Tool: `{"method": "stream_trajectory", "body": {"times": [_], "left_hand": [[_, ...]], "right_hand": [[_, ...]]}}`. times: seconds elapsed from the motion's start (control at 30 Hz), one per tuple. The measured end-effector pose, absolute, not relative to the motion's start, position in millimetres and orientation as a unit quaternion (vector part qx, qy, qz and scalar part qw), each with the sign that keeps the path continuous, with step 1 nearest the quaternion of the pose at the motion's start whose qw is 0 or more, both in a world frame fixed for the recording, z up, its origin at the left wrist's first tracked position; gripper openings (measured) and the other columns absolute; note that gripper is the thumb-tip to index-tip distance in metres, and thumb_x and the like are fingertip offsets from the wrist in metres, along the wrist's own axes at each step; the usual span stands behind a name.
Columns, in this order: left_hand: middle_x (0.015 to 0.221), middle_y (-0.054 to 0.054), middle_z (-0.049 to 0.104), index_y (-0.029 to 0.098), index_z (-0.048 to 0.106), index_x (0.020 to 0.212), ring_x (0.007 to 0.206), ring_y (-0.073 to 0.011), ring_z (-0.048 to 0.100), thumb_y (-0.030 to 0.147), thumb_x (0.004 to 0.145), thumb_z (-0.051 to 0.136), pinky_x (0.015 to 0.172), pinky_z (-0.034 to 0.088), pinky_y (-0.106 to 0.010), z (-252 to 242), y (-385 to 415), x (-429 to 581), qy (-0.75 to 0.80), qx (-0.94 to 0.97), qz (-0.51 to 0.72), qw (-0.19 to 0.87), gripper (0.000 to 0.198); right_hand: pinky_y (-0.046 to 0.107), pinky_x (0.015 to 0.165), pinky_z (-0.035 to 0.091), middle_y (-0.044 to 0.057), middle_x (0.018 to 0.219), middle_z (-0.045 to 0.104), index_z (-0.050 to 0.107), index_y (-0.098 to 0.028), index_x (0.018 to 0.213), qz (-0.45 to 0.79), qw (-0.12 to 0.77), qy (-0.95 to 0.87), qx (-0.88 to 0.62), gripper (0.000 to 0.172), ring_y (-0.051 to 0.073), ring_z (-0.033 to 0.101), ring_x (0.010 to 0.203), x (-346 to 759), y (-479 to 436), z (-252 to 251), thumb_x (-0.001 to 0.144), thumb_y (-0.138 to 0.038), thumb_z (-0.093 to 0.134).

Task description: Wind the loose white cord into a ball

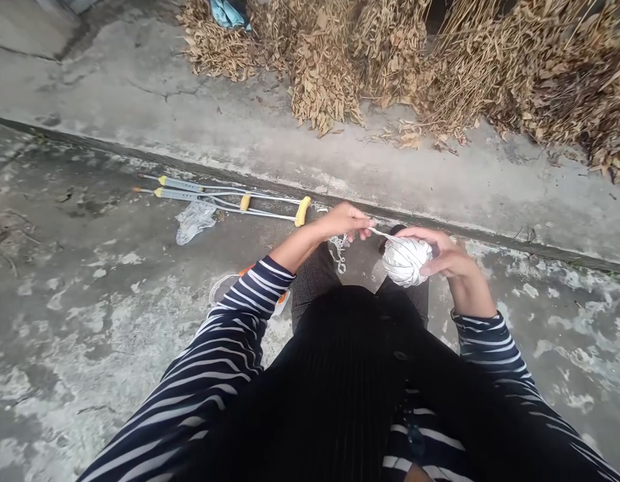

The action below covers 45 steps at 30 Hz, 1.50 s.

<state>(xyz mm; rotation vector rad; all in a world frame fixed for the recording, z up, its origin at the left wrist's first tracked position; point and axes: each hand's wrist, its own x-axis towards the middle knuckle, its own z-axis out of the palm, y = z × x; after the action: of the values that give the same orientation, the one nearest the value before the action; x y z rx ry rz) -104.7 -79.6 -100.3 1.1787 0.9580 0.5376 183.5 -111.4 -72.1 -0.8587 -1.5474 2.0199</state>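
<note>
A large ball of white cord (406, 261) sits in my right hand (443, 253), whose thumb and fingers curve round its right side. From the ball a short stretch of strand (380, 233) runs left to my left hand (347, 222), pinched between thumb and fingertips. Below my left hand hangs a loose, tangled length of the same white cord (340, 253), in front of the dark trousers. Both hands are held above my knees, apart from each other. Whether the strand is cord, tape or yarn is too small to tell.
A crutch (270, 207) with yellow pads lies on the concrete to the left, beside a crumpled clear plastic bag (195, 222). A low concrete ledge (270, 147) runs across ahead, with bundles of dry leafy stalks (330, 73) on it. A blue cloth-like item (228, 13) lies among them.
</note>
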Motion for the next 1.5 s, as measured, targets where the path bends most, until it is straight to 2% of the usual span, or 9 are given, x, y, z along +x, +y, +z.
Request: {"method": "stream_trajectory", "body": {"times": [0.13,0.2,0.5,0.63,0.83,1.0,1.2,1.33,1.5], "left_hand": [[0.127,-0.016,0.073,0.018,0.073,0.123,0.102,-0.0189,0.073,0.035,0.081,0.087,0.076,0.061,-0.027,-95,-102,-95,0.328,0.483,0.32,0.746,0.047],[0.129,-0.015,0.072,0.018,0.071,0.127,0.106,-0.0196,0.073,0.035,0.078,0.089,0.085,0.061,-0.031,-95,-111,-87,0.299,0.474,0.339,0.756,0.054],[0.068,-0.001,0.067,0.014,0.076,0.079,0.064,-0.01,0.06,0.025,0.087,0.075,0.068,0.045,-0.024,-85,-110,-91,0.417,0.672,0.296,0.536,0.014],[0.076,-0.005,0.072,0.014,0.078,0.085,0.055,-0.009,0.06,0.028,0.091,0.072,0.06,0.046,-0.024,-69,-97,-109,0.407,0.64,0.252,0.6,0.016],[0.085,-0.015,0.078,0.013,0.08,0.082,0.074,-0.0206,0.075,0.041,0.085,0.081,0.071,0.061,-0.034,-74,-78,-117,0.3,0.546,0.148,0.768,0.028],[0.07,-0.012,0.075,0.016,0.077,0.069,0.059,-0.0184,0.071,0.045,0.076,0.089,0.057,0.056,-0.03,-97,-69,-123,0.329,0.558,0.117,0.753,0.032],[0.071,-0.007,0.075,0.019,0.082,0.087,0.053,-0.0105,0.064,0.048,0.08,0.086,0.051,0.048,-0.022,-88,-80,-134,0.289,0.558,0.156,0.762,0.03],[0.062,-0.006,0.07,0.018,0.078,0.072,0.046,-0.0104,0.059,0.047,0.076,0.09,0.046,0.046,-0.024,-74,-87,-138,0.286,0.578,0.133,0.752,0.032],[0.088,-0.015,0.078,0.013,0.072,0.075,0.075,-0.0188,0.074,0.051,0.079,0.088,0.061,0.059,-0.029,-64,-85,-142,0.294,0.518,0.218,0.773,0.041]], "right_hand": [[0.034,0.085,0.055,0.003,0.107,0.077,0.08,-0.025,0.116,0.76,0.286,-0.481,-0.332,0.072,0.023,0.07,0.095,184,-116,-85,0.047,-0.033,0.1],[0.034,0.086,0.056,0.003,0.107,0.078,0.081,-0.025,0.114,0.76,0.299,-0.467,-0.339,0.07,0.023,0.071,0.097,183,-117,-87,0.047,-0.031,0.098],[0.035,0.084,0.06,0.004,0.107,0.078,0.081,-0.024,0.117,0.777,0.265,-0.455,-0.345,0.07,0.024,0.073,0.094,185,-116,-90,0.049,-0.024,0.094],[0.036,0.092,0.06,0.003,0.11,0.08,0.082,-0.026,0.117,0.786,0.243,-0.447,-0.351,0.072,0.025,0.073,0.101,186,-114,-96,0.046,-0.019,0.096],[0.039,0.099,0.058,0.006,0.13,0.074,0.083,-0.026,0.115,0.785,0.255,-0.475,-0.305,0.078,0.029,0.07,0.116,174,-115,-94,0.04,-0.028,0.102],[0.046,0.098,0.06,0.008,0.128,0.073,0.081,-0.024,0.111,0.794,0.272,-0.46,-0.288,0.08,0.035,0.07,0.114,173,-118,-92,0.034,-0.032,0.102],[0.049,0.098,0.058,0.008,0.118,0.075,0.075,-0.026,0.115,0.797,0.352,-0.392,-0.296,0.079,0.034,0.072,0.109,177,-120,-94,0.04,-0.032,0.096],[0.062,0.101,0.055,0.008,0.118,0.075,0.071,-0.032,0.12,0.796,0.38,-0.359,-0.305,0.084,0.038,0.072,0.109,170,-124,-97,0.04,-0.045,0.093],[0.066,0.098,0.052,0.011,0.119,0.075,0.069,-0.035,0.12,0.785,0.406,-0.341,-0.32,0.088,0.041,0.069,0.113,165,-126,-101,0.041,-0.069,0.088]]}}
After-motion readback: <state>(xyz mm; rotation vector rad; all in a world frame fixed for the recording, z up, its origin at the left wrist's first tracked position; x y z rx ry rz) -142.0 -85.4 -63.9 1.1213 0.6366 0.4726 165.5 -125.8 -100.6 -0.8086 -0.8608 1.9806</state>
